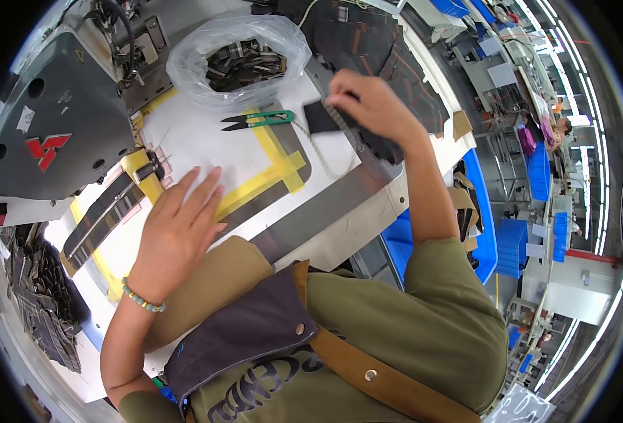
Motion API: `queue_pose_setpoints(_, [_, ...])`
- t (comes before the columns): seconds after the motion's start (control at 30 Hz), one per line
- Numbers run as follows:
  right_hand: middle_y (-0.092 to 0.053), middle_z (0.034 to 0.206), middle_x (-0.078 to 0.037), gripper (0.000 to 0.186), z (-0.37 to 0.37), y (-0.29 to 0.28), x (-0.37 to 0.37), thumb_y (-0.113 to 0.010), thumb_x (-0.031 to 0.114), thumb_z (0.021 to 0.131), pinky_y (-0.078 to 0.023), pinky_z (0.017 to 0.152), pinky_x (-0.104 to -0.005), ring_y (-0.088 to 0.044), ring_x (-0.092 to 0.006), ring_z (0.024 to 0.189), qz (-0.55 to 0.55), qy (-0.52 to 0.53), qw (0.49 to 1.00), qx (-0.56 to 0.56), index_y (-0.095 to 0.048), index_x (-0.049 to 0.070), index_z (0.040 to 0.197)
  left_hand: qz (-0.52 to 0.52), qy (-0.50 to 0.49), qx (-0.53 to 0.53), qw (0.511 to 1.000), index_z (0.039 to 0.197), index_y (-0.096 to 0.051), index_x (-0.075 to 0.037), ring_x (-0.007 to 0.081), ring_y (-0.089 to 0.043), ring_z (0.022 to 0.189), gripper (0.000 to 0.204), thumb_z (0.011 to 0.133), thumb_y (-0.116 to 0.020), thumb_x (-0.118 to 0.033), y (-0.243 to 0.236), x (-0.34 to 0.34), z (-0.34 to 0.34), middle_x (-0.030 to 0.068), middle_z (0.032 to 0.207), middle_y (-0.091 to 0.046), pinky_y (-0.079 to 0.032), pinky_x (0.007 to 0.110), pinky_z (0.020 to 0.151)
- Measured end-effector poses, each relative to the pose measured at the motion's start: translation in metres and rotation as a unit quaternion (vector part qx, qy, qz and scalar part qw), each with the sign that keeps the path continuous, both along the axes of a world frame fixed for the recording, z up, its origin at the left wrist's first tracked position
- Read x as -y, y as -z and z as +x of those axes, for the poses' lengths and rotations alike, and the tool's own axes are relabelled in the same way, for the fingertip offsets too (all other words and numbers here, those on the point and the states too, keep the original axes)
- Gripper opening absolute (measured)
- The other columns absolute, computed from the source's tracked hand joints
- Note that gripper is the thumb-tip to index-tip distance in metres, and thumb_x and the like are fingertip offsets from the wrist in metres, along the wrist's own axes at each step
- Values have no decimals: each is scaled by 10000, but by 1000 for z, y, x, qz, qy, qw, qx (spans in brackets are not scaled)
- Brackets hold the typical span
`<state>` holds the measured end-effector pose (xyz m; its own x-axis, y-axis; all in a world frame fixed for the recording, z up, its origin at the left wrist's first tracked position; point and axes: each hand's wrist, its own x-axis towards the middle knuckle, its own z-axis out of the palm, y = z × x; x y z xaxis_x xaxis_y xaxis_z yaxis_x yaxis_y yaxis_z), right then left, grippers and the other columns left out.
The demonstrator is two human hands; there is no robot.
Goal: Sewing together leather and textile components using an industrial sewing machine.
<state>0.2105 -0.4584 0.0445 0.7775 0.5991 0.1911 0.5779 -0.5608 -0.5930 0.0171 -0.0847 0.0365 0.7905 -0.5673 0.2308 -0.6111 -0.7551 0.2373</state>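
My left hand [177, 229] lies open on the white work surface, fingers spread, beside the sewing machine's needle area [149, 169]. A dark striped fabric strip [103, 215] lies under a curved metal edge to the left of that hand. Farther right, my right hand [378, 106] is raised with thumb and fingers pinched together at the edge of a dark fabric piece [322, 118]; motion blurs it slightly. Green-handled thread snips [276, 118] lie between the hands. A thin pale cord [318, 151] curls beside the dark piece.
A clear plastic bag [184, 63] of folded striped fabric pieces [248, 65] stands behind the snips. Dark fabric panels [361, 42] are piled at the back right. Yellow tape [283, 166] marks the surface. More strips [40, 296] pile at left; a blue bin [484, 211] stands right.
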Motion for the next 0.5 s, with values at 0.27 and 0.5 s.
queue_pose_setpoints(0.27, [-791,1017,-146,169,-12,-38,3,-617,87,912,-603,825,-511,-760,-386,978,-294,73,926,226,-782,102,943,1,-15,-5,1000,1384,-684,3,393,-572,1452,566,873,-851,-176,7,-10,-7,132,1606,-598,-508,505,1166])
queue_pose_setpoints(0.5, [-782,1017,-116,151,7,-117,-6,-683,86,1042,-560,831,-345,-743,-284,923,-25,30,963,268,-807,36,1111,-5,-58,14,998,1305,-723,8,378,-620,1400,485,861,-858,-132,6,-37,-12,147,1503,-672,-536,489,1128])
